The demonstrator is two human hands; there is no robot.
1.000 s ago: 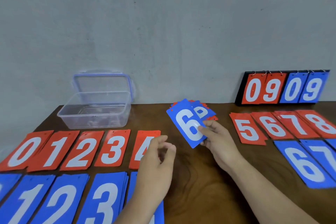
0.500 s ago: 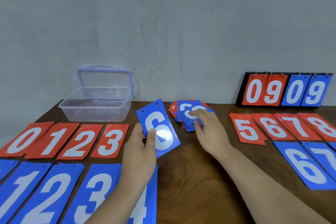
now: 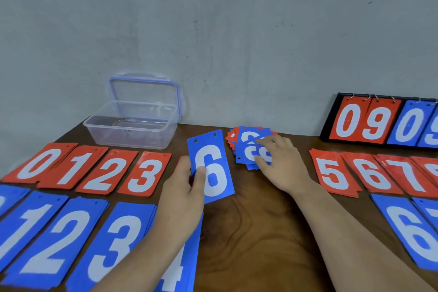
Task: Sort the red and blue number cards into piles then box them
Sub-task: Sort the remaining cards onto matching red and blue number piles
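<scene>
Pinching the blue 6 card [image 3: 214, 170], left hand [image 3: 182, 199] fingers curled; right hand [image 3: 283, 168] fingers loosely spread on mixed pile [image 3: 245, 136].

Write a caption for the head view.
Left hand holds blue 6 card; right hand rests on mixed card pile.

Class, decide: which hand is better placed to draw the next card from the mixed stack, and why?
Probably right: the right hand touches the mixed stack, while the left hand grips the blue 6 card.
</scene>
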